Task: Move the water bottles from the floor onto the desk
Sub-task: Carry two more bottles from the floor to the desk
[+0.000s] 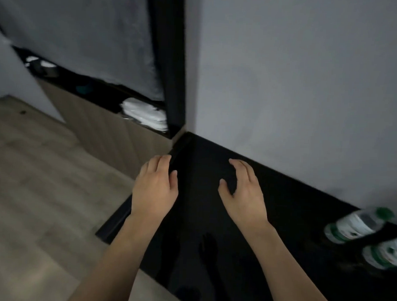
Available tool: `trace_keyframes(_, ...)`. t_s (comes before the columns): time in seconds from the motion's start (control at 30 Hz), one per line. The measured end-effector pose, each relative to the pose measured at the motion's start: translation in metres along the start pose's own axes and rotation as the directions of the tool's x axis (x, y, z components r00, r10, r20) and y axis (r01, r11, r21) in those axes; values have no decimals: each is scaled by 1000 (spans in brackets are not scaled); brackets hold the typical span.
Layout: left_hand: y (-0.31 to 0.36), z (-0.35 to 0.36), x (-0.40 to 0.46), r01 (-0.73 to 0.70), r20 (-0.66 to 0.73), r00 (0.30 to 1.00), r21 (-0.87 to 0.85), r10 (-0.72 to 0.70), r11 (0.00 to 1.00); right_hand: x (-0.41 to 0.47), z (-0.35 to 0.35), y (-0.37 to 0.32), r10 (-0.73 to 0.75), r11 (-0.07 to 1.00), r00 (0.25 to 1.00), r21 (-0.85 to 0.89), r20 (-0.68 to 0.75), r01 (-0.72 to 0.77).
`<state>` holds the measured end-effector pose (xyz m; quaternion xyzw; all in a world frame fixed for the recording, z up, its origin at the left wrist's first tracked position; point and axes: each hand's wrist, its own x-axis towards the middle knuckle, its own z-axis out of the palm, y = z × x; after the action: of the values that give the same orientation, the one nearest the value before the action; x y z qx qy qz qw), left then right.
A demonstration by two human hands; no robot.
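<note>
A glossy black desk [212,219] runs along the grey wall. Two clear water bottles with green caps and white-green labels stand on it at the far right: one [358,224] nearer the wall, another [386,254] cut off by the frame's edge. Both look blurred. My left hand [155,187] hovers over the desk's left edge, fingers relaxed and empty. My right hand [243,193] hovers over the desk top, fingers loosely spread, holding nothing. No bottle shows on the floor.
Wood-look floor [43,189] lies to the left. A black vertical post [169,58] and a grey curtain [84,43] stand behind the desk's far corner. White bundled items [146,114] lie under the curtain.
</note>
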<state>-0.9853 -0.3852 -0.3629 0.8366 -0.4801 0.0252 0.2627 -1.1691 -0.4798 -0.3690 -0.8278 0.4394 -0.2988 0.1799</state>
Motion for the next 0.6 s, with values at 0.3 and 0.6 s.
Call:
trace_keyframes(0.3,-189,-109,-43,292,-96,953,36,-287,956,-4,114,-178,-230,967,957,151,177,204)
trace_keyframes(0.6,-296,-192,-74,481,-256,850,19,-460,877,0,195,-298,-397,909,873,258,285,329)
